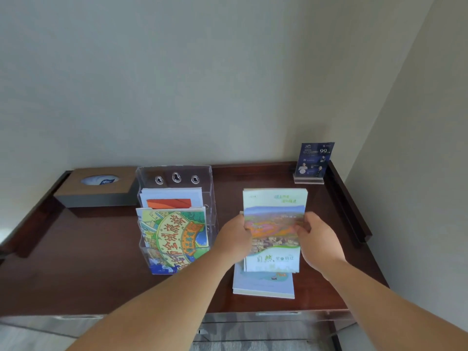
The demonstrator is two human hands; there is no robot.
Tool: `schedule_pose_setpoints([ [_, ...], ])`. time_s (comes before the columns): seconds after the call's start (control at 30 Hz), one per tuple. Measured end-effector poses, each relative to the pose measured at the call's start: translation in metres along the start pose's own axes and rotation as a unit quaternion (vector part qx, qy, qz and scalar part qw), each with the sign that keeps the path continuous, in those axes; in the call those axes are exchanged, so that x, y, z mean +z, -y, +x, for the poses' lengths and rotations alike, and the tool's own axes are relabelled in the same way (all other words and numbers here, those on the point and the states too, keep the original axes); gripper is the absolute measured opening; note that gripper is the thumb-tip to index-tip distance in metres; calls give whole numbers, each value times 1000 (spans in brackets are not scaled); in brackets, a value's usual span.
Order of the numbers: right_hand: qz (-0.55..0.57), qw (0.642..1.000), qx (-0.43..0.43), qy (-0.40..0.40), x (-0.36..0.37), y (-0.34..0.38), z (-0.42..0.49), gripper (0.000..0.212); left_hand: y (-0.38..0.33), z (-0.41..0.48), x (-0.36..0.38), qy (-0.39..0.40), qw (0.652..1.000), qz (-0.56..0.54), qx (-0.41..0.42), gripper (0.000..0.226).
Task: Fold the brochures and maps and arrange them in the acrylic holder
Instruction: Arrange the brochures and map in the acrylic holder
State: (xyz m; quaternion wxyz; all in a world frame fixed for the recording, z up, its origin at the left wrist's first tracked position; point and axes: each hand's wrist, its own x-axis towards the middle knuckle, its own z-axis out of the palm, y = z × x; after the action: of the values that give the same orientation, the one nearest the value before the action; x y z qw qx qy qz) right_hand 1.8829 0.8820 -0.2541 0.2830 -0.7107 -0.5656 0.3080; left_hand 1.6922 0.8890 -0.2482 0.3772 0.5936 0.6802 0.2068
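Presently on the dark wooden tabletop (76, 262):

Item 1. Green-and-white brochure (274, 224), landscape photograph on its cover, held right of centre. The left grip (234, 236) is clamped on its left edge and the right grip (319, 239) on its right edge, fingers curled round the paper. It hides the far part of item 2; whether the two touch cannot be told.

Item 2. Stack of pale booklets (263, 285), flat, near the front edge, directly below item 1.

Item 3. Acrylic holder (212, 198), clear and tiered, upright just left of the hands. The front pocket carries a colourful illustrated map (174, 236). The rear pocket carries a white leaflet (172, 198) with an orange patch.

Item 4. Brown tissue box (96, 188), far left corner, just beside the holder.

Item 5. Dark blue card (314, 160) in a small clear stand, far right corner, against the wall.
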Motion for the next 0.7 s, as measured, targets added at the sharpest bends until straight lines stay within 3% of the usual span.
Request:
schedule_pose_setpoints([
  [0.27,6,999,-34,-22,-13,25,-4,8,-17,-11,-23,-38,998,10,47,15],
  [0.43,25,985,-147,-85,-32,110,14,10,-54,-2,-109,-136,986,14,92,18],
  [0.7,37,968,-231,-95,-13,239,18,13,-47,-3,-234,-168,980,-59,89,21],
])
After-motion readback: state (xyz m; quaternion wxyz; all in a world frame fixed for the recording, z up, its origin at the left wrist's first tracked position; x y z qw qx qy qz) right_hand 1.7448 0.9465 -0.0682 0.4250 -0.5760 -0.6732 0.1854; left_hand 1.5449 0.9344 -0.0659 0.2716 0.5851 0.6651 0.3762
